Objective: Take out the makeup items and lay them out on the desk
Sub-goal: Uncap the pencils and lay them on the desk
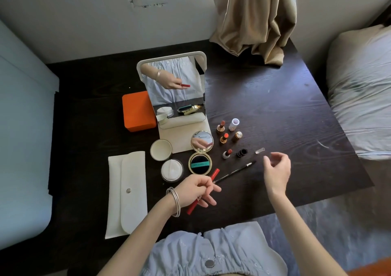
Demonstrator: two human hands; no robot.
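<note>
**Laying down the red tube and the liner pencil**

Desk (275, 97), dark wood grain. Standing mirror (175, 89) mid-desk toward the far edge, orange box (137, 111) just to its left. White pouch (127, 193) lies flat at the near-left edge, flap snapped.

Laid out already: open cushion compact (200, 163) in front of the mirror, round jar (171, 169) and its lid (161, 149) to its left, uncapped lipsticks (225, 138) with caps standing toward the middle.

Left hand (196, 191) grips a red tube (193, 207) across the fingers, near the near edge. Its fingertips appear to touch the pencil (234, 172), which lies slanted toward the right; hold on it cannot be confirmed. Right hand (277, 169) hovers released, fingers loosely curled, grasping nothing.

Judgement: set the tube flat on bare wood beside the pencil, parallel, clear of the compact's open lid; round bodies may roll, so release low.

Writing: teal band inside the compact carries lettering, too blurred to read. No other labels legible.
</note>
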